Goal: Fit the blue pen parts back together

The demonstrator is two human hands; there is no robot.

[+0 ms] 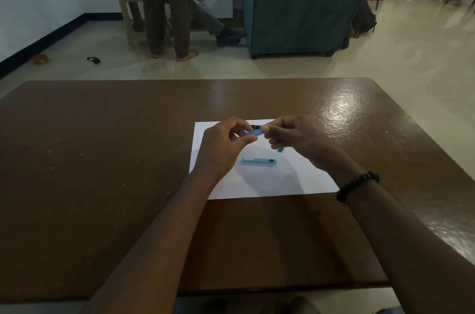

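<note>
Hands together over my paper (259, 180) — left hand (221, 149) and right hand (298, 139) both pinch the blue pen (248, 136); a teal case (259, 161) lies below.

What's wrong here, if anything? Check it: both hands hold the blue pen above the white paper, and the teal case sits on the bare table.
One detail is wrong. The head view shows the teal case lying on the white paper, not the bare table. The left hand and right hand do hold the blue pen.
</note>
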